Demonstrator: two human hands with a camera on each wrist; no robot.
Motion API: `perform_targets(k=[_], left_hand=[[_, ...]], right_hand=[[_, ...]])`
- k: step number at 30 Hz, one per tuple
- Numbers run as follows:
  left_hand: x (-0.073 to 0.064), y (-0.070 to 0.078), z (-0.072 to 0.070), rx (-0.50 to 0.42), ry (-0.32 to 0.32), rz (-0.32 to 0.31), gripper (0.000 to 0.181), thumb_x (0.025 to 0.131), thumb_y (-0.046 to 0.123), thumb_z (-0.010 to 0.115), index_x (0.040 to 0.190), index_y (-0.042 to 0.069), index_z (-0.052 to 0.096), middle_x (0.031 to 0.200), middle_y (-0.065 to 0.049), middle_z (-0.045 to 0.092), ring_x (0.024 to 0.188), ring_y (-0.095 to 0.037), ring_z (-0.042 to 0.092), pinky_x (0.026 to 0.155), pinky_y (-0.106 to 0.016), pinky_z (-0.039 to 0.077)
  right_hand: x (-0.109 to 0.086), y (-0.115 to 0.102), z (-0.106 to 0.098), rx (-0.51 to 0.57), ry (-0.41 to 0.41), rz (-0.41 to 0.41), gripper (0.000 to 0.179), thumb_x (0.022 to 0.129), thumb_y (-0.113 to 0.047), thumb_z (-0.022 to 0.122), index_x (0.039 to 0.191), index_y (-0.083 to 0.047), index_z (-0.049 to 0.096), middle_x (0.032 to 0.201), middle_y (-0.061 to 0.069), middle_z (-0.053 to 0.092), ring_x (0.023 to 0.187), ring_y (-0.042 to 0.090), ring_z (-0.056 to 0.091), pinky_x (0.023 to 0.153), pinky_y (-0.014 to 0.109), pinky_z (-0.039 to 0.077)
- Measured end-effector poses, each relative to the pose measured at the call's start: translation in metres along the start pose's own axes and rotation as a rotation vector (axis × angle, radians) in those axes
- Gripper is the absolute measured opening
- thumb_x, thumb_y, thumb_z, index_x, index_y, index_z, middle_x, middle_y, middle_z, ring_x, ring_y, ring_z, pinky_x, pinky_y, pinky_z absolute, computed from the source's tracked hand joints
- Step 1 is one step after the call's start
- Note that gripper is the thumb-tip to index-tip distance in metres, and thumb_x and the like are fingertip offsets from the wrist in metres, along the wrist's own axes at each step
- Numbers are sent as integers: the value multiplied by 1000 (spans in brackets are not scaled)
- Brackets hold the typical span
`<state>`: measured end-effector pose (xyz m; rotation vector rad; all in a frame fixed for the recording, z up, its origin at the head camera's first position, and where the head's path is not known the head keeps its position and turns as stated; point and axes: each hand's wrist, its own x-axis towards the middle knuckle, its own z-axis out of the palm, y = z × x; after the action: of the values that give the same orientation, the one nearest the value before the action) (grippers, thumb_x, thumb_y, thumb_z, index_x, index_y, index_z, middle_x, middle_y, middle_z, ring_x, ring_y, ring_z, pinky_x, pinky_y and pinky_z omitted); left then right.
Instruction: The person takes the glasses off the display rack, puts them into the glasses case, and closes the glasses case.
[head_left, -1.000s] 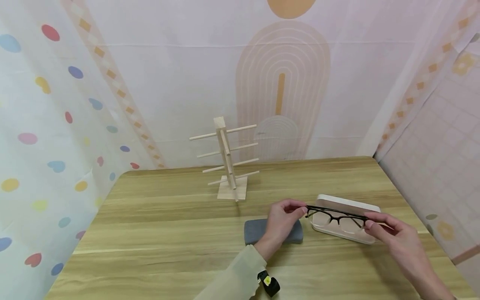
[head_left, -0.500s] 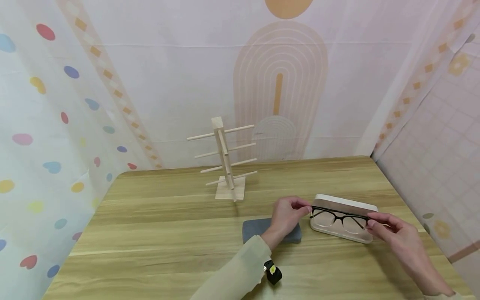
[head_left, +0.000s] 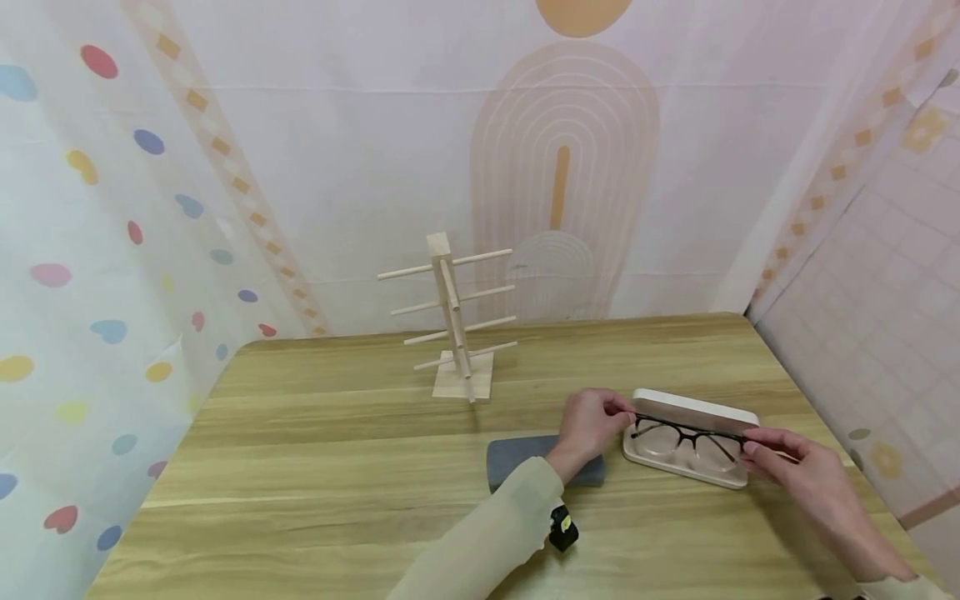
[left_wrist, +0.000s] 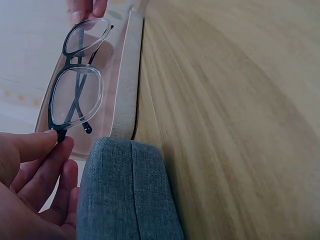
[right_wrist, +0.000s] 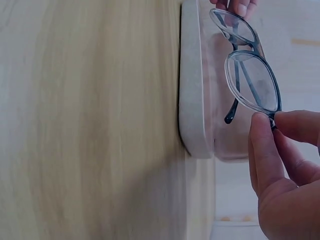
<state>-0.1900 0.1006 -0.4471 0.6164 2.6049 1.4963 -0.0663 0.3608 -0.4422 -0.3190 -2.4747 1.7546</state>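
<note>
Black half-rim eyeglasses [head_left: 686, 432] with crossed, folded temples are held over an open white glasses case [head_left: 686, 477] with a pinkish lining. My left hand [head_left: 592, 425] pinches one end corner of the frame between thumb and fingers. At the opposite corner my right hand [head_left: 798, 475] pinches the frame the same way. The left wrist view shows the lenses of the eyeglasses [left_wrist: 77, 95] in front of the case's lining. In the right wrist view the case [right_wrist: 192, 100] lies on the table beneath the eyeglasses.
A closed grey fabric glasses case [head_left: 513, 460] lies under my left forearm, left of the white case. Farther back stands a wooden display rack [head_left: 453, 325] with several dowel arms. Patterned curtains [head_left: 360, 167] hang behind the wooden table [head_left: 315, 467].
Both hands have moved slightly right with the eyeglasses, the left one more so. The eyeglasses have come a little lower over the white case.
</note>
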Motion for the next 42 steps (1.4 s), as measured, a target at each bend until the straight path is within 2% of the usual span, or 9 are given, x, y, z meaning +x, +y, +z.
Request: perform_targets(k=[6,9,14,17,23,29,31,37,42], left_hand=[[5,0,5,36,-18,-5,6,86,7,83,81,11,82,74,6,74,66,4,58,65,-14,46],[7,0,6,63,-26,-20,7,85,8,83,80,12,82,73,7,75,65,5,58,65,-14,45],[10,-1,6,99,-45,-32,6,84,10,83,80,14,83,72,9,74,64,6,57,64,-13,43],[10,-2,5,113,-58,-32,5,83,11,83,79,14,83,73,9,75,65,6,56,63,-14,43],[11,-4,2,135,-79,-61,4,82,11,83,79,15,84,83,9,77,71,4,60,64,-14,45],[13,-3,4,136,-87,-112,7,84,12,84,79,17,85,83,10,77,75,1,63,67,-16,47],[13,-2,4,146,-83,-110,8,84,12,84,78,18,85,82,10,77,76,0,64,67,-17,48],[15,-2,5,173,-77,-93,8,83,13,83,77,18,85,82,10,78,77,-1,65,67,-17,47],[15,-3,6,191,-76,-74,8,83,12,84,77,18,85,80,10,77,75,-2,65,65,-16,47]], right_hand=[[3,4,-3,-99,7,-7,13,100,-13,70,108,-4,75,87,-15,75,80,-5,69,69,12,53],[5,5,-3,-99,-6,-13,18,100,-11,70,110,4,73,88,-16,74,80,-5,69,70,12,54],[7,6,-2,-164,-16,-27,31,100,-12,69,115,15,67,89,-15,74,81,-7,67,70,11,52],[7,5,0,-208,-12,-31,32,100,-13,70,116,14,68,88,-14,74,82,-8,64,70,11,51],[10,5,1,-190,-24,-13,30,99,-8,70,113,18,67,87,-15,73,79,-7,63,67,15,53],[15,6,1,-233,-44,2,33,98,-6,68,118,20,64,97,1,75,79,-7,63,68,16,55],[16,6,0,-254,-49,0,32,99,-7,67,118,20,65,99,6,75,79,-7,63,69,16,55],[17,6,0,-304,-49,-4,31,99,-8,66,115,18,66,92,1,75,77,-6,61,67,16,53],[18,6,-1,-357,-42,-3,32,99,-13,67,115,15,68,94,6,76,77,-7,60,68,15,51]])
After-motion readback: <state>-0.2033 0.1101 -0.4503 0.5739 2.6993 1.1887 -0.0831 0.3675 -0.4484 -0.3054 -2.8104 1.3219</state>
